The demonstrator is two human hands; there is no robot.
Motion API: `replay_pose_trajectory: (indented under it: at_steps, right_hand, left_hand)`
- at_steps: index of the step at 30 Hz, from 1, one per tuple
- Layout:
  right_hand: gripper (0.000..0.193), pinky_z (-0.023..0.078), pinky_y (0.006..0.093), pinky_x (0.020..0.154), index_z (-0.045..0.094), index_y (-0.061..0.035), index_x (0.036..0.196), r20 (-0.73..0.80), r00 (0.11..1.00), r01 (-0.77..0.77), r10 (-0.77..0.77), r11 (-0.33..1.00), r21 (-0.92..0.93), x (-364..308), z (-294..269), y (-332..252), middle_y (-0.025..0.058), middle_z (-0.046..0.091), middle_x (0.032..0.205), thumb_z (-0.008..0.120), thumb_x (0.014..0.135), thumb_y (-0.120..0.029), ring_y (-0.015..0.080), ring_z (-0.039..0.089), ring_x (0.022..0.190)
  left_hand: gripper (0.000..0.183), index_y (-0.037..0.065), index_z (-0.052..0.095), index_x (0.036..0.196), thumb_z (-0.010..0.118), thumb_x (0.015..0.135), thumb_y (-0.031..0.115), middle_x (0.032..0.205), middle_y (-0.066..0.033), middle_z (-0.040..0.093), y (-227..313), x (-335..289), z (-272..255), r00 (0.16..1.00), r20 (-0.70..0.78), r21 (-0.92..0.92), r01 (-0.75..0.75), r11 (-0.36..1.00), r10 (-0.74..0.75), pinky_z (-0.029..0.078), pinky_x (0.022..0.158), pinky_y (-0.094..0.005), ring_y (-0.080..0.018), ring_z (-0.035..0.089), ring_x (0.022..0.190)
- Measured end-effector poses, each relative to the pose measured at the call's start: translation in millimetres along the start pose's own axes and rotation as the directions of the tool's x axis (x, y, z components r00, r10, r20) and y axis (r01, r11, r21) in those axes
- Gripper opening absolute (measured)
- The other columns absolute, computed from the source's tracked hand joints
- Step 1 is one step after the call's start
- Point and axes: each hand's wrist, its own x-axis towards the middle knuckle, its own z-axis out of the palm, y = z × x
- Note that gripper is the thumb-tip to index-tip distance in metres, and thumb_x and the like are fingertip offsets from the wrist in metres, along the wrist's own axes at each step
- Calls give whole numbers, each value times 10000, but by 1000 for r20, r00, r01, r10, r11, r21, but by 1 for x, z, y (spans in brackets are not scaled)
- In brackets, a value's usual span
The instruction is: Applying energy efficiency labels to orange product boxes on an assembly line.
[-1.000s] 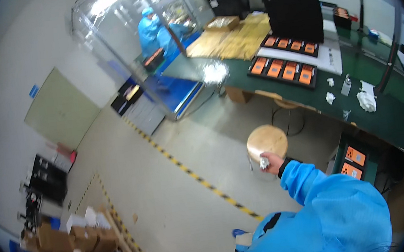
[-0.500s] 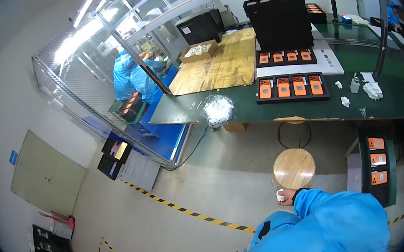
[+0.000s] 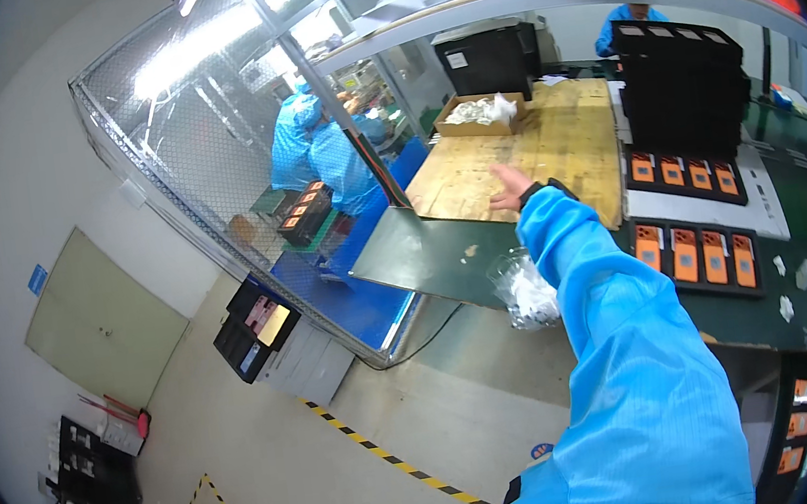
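Note:
My right hand [image 3: 511, 188] reaches forward on a blue-sleeved arm [image 3: 627, 345] with a black wristband. Its fingers are spread and it holds nothing. It hovers over the near edge of a pale wooden board [image 3: 551, 138] lying on the green bench [image 3: 414, 256]. A clear plastic bag of white pieces [image 3: 527, 289] sits at the bench edge just below my forearm. To the right lie black trays of orange devices [image 3: 696, 254]. My left hand is out of view.
A cardboard box of white items [image 3: 470, 115] and a stack of black trays [image 3: 685, 81] stand further back. Two people in blue coats [image 3: 321, 151] work behind a glass partition. Yellow-black tape [image 3: 400, 466] crosses the floor near a black cabinet [image 3: 257, 328].
My right hand has risen from beside a round wooden stool to over the wooden board on the bench. The view has swung toward the bench.

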Motion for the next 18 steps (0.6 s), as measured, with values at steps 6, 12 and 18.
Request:
replay_pose_trajectory:
  at_steps: [6,12,18]
  right_hand:
    - [159,449,420,494,576,-66,729,731,681,551,-40,685,-477,35,94,230,60,577,656,602,795,-209,249,591,615]
    - [191,480,429,583,640,-92,871,792,-318,825,521,563,-39,-234,27,597,106,647,803,576,752,-227,292,610,710]
    - [417,453,399,840,661,-64,1021,-22,-559,829,829,558,-28,-392,15,637,124,659,1005,572,834,-427,240,597,953]
  left_hand:
    - [422,18,524,1174,544,901,340,1132,-180,588,73,-36,60,997,-68,-245,-39,969,23,454,901,-393,-304,568,1054]
    - [365,63,572,1138,560,891,331,1087,-161,619,43,-121,115,971,-235,-508,-169,844,53,454,903,-387,-291,581,1041]
    - [312,108,620,1103,577,881,322,1042,-142,649,-82,-263,205,872,-480,-706,-318,633,-97,453,905,-381,-278,594,1028]
